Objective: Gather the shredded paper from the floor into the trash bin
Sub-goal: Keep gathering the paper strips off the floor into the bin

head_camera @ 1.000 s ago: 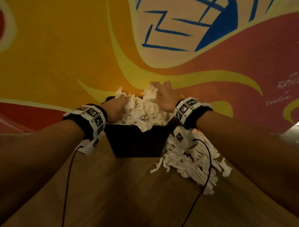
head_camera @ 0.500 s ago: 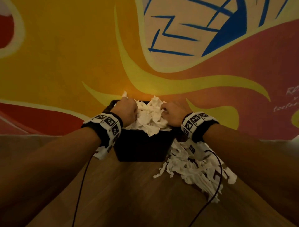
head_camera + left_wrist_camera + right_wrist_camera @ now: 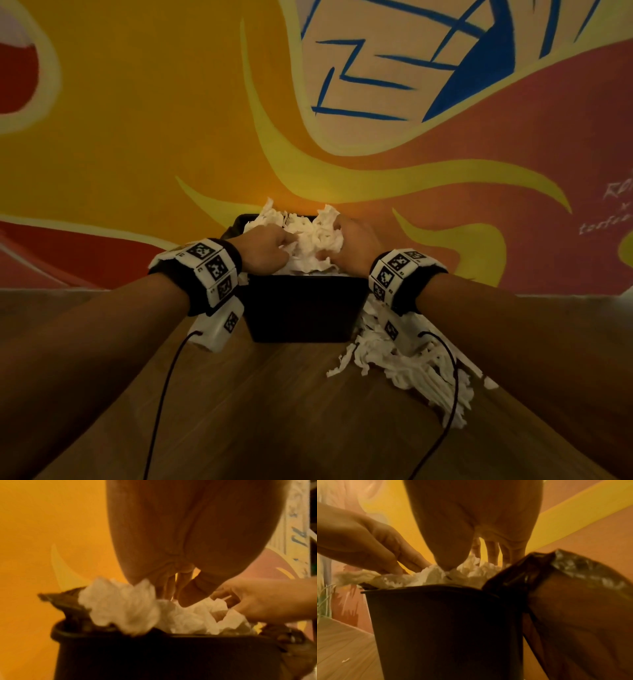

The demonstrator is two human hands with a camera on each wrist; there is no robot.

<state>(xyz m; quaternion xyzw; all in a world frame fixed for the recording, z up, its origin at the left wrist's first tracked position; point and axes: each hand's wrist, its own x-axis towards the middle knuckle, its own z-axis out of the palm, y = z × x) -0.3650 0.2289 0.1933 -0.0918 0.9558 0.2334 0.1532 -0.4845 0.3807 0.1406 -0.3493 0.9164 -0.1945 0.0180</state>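
Note:
A black trash bin [image 3: 305, 308] stands on the wood floor against the painted wall, heaped with white shredded paper [image 3: 308, 236]. My left hand [image 3: 270, 248] and right hand [image 3: 352, 246] press into that heap from either side, with the fingers pointing down into the paper. In the left wrist view my left hand [image 3: 171, 596] has its thumb and straight fingers sunk in the paper [image 3: 123, 608] above the bin [image 3: 154, 655]. In the right wrist view my right hand [image 3: 471, 563] pushes into the paper [image 3: 428, 574] the same way. A loose pile of shreds [image 3: 411, 370] lies on the floor right of the bin.
A dark plastic liner [image 3: 573, 574] hangs over the bin's right rim. The mural wall [image 3: 171, 120] rises directly behind the bin. Wrist cables [image 3: 164, 394] trail over the wood floor [image 3: 274, 411]. One small paper scrap [image 3: 345, 660] lies on the floor left of the bin.
Both hands went from lying on top of a tall heap to being dug into it. The heap now sits lower in the bin. The floor pile is unchanged.

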